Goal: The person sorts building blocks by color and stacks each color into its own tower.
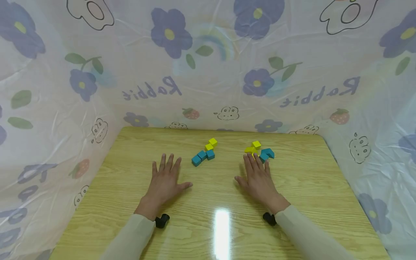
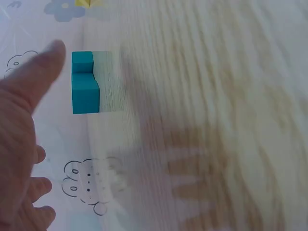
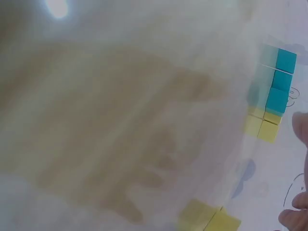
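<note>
My left hand [image 1: 165, 183] is held palm down with fingers spread, to the left of a group of small blocks. That group has several blue cubes [image 1: 202, 155] in a bent row and two yellow cubes [image 1: 212, 141] behind them. On the other side, my right hand [image 1: 259, 182] is also flat and holds nothing. Its fingertips overlap the near side of a second cluster, with yellow blocks [image 1: 256, 144] and blue blocks [image 1: 268, 152], partly hidden by the fingers. Whether they touch cannot be told. In the left wrist view, blue blocks [image 2: 86, 96] stand beyond the thumb.
A wood-grain table [image 1: 208, 195] carries everything, with a bright light reflection near its front. Patterned cloth [image 1: 208, 72] hangs along the back and both sides. Black wrist devices [image 1: 162, 220] show under both cuffs.
</note>
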Action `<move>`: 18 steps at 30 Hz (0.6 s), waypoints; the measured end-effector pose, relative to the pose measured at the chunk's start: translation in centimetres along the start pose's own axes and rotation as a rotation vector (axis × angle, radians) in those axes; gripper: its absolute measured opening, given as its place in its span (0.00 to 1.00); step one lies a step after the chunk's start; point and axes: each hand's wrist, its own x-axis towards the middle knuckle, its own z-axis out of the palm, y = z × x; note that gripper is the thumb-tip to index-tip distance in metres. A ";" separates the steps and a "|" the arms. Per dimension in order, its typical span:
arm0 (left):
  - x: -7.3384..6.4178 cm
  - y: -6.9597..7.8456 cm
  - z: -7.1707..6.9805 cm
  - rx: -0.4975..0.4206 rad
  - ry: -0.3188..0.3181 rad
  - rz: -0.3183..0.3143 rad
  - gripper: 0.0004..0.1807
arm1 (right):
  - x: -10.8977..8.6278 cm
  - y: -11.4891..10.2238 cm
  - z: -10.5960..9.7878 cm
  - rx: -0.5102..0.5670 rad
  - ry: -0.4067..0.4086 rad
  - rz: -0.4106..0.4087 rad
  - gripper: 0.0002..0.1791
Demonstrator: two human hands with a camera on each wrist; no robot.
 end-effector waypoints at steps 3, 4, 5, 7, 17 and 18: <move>0.5 0.0 0.3 -0.042 0.037 -0.003 0.58 | 1.4 -0.4 0.0 0.047 0.017 -0.022 0.48; 0.6 0.0 0.4 -0.065 0.042 -0.007 0.57 | 2.0 -0.7 0.0 0.047 0.018 -0.030 0.47; 0.8 0.0 0.6 -0.086 0.044 -0.011 0.55 | 2.7 -1.0 0.0 0.050 0.017 -0.039 0.47; 1.3 0.1 0.9 -0.123 0.052 -0.018 0.53 | 4.0 -1.8 0.0 0.044 0.019 -0.064 0.46; 3.5 0.7 2.8 -0.250 0.101 -0.052 0.42 | 9.3 -6.5 0.6 -0.026 -0.053 -0.245 0.41; 3.7 0.8 2.9 -0.256 0.108 -0.055 0.42 | 9.7 -6.9 0.7 -0.030 -0.060 -0.262 0.40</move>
